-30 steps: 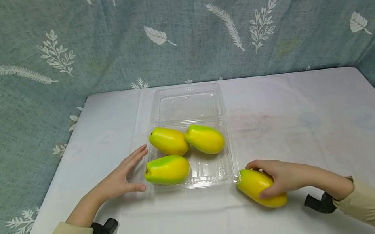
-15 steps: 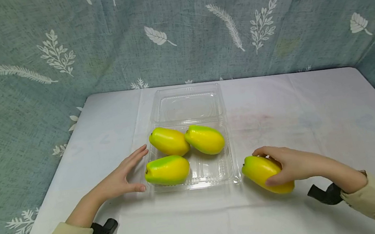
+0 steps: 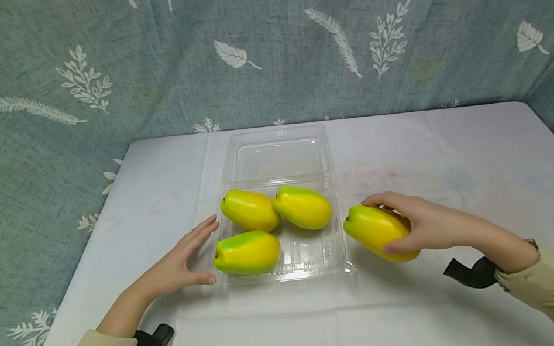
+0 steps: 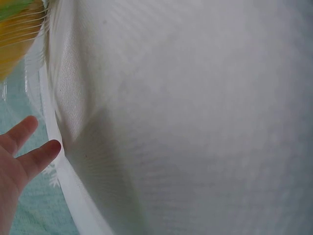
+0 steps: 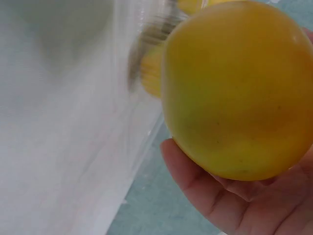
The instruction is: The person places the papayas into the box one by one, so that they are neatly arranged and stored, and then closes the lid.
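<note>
My right hand [image 3: 430, 222] grips a yellow-green papaya [image 3: 372, 230] by its rounded end, fingers over the top and thumb along the near side. The fruit is just right of a clear plastic clamshell box [image 3: 316, 259], its greener narrow tip pointing at the box. In the right wrist view the held papaya [image 5: 234, 93] fills much of the picture. Three more papayas lie in the box: one back left [image 3: 250, 209], one back right [image 3: 303, 207], one front left [image 3: 247, 254]. My left hand [image 3: 181, 266] is at the box's left edge, fingers spread and holding nothing.
The box's clear lid [image 3: 277, 158] is folded back flat behind it. A white cloth [image 3: 300, 335] covers the table, and a blue-green curtain [image 3: 285, 42] with white leaves hangs behind. Black wrist mounts [image 3: 154, 339] stick out from both sleeves.
My right hand has carried the papaya away from me, first rightward past the box's front right corner, then back left beside the box. The left hand and the three boxed papayas have stayed put.
</note>
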Motion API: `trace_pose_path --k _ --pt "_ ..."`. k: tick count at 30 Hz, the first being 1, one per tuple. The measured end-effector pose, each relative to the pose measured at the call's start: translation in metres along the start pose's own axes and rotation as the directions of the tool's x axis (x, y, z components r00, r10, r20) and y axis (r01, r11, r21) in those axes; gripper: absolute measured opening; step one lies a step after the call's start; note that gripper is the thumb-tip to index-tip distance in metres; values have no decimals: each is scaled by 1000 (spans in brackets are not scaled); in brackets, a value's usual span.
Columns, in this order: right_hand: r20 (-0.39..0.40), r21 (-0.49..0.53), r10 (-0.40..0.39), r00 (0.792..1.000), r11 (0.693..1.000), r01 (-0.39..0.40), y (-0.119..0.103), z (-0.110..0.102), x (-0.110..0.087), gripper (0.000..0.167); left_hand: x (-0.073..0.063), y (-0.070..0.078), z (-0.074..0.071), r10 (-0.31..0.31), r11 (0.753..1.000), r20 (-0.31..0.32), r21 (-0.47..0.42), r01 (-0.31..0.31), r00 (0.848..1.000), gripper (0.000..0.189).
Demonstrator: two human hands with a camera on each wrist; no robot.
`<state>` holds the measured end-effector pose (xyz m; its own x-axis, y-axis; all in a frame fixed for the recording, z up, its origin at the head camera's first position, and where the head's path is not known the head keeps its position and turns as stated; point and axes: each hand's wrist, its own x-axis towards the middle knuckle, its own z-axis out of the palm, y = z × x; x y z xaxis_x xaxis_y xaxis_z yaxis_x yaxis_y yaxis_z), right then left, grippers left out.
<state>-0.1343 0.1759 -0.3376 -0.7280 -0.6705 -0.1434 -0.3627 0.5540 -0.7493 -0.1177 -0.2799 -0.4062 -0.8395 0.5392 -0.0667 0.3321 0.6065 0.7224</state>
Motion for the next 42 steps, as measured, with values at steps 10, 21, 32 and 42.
trace_pose_path --k 10,21,32,42 --pt "-53 12 -75 996 997 75 -16 5 24 61 0 0 0 2 1000 1 -7 -2 1000 96" --pt "-47 -53 -165 985 985 162 -30 17 45 65 -1 2 0 -1 1000 0 1 1 1000 97" --pt "-70 -23 -213 975 977 212 -33 34 59 65 0 1 0 -7 1000 5 3 7 1000 97" --pt "-123 -120 -315 941 946 301 -27 55 68 65 0 1 -1 4 1000 2 11 -4 1000 97"
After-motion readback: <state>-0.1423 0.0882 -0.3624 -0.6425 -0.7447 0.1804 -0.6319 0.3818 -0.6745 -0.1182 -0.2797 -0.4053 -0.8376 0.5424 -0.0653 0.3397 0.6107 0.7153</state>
